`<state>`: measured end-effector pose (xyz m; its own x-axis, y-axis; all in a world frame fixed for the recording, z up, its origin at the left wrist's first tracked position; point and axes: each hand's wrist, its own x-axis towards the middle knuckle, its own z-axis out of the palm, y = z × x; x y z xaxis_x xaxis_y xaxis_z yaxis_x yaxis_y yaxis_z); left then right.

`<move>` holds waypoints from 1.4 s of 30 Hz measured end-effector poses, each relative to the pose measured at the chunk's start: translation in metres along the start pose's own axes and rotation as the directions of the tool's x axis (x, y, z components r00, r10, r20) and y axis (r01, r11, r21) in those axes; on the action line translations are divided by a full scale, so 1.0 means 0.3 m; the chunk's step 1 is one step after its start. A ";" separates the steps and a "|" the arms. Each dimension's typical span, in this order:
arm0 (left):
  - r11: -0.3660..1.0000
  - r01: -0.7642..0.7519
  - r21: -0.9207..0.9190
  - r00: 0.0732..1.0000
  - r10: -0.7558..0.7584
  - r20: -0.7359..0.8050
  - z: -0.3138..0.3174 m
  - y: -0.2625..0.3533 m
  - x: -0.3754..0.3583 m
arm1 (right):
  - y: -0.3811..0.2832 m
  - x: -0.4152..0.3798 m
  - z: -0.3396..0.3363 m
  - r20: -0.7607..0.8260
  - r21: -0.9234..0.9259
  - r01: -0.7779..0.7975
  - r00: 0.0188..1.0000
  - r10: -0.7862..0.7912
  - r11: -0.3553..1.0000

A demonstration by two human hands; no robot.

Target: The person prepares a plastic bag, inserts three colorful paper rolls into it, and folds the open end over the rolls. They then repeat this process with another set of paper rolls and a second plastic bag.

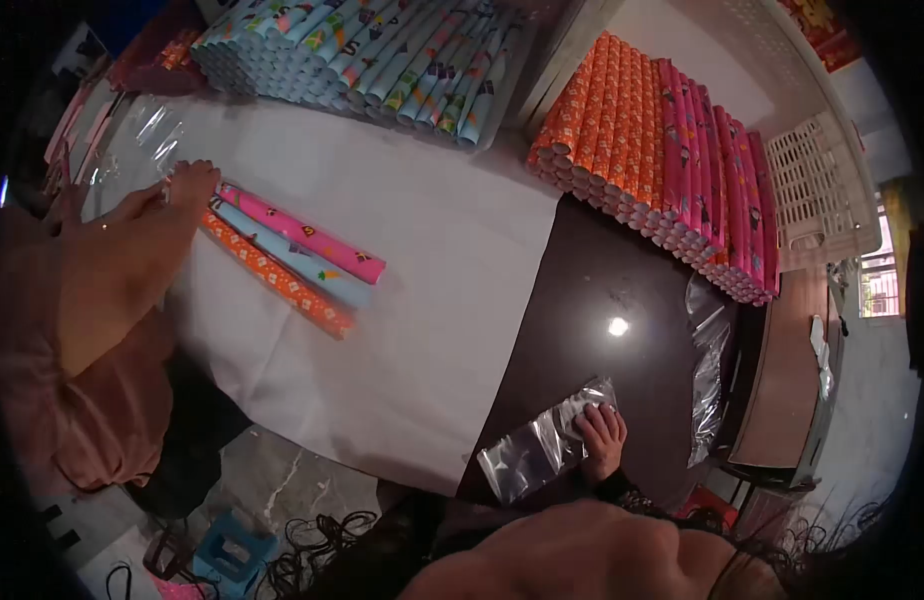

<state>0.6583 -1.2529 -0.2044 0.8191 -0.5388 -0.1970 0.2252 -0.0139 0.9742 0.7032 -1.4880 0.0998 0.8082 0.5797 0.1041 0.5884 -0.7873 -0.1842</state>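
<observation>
My right hand [602,440], with a black lace cuff at the wrist, lies on the near end of a clear plastic bag [537,452] on the dark table [622,300], with the fingers curled over the bag's edge. My left hand is out of view. Three wrapping-paper rolls, pink [307,235], light blue [302,262] and orange [277,277], lie side by side on a white sheet [432,260]. A co-worker's hand [190,185] rests on their far ends.
Stacks of rolls stand at the back: blue patterned [382,50], orange [602,120] and pink [722,190]. More clear bags [707,360] lie at the table's right edge. A white plastic crate [822,190] is at the right, and a small blue stool [232,550] stands on the floor.
</observation>
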 end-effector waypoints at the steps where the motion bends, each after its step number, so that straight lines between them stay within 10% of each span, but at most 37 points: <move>1: 1.000 0.001 0.000 1.000 -0.001 0.007 -0.013 -0.014 0.030 | -0.012 0.005 -0.012 0.003 0.013 -0.012 1.000 0.012 1.000; 17: 0.994 0.109 -0.007 0.993 -0.109 0.043 0.211 -0.373 0.279 | 0.018 0.003 0.025 0.001 -0.029 0.064 0.998 -0.064 0.998; 42: 0.654 0.423 0.627 0.838 -0.546 0.004 0.003 0.031 0.094 | -0.025 0.001 -0.002 -0.239 0.136 0.014 0.971 0.019 0.991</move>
<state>0.6830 -1.2691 -0.2007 0.5616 -0.4469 -0.6964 0.1631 -0.7654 0.6226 0.6989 -1.4820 0.1017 0.8018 0.4971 0.3315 0.5907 -0.7431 -0.3143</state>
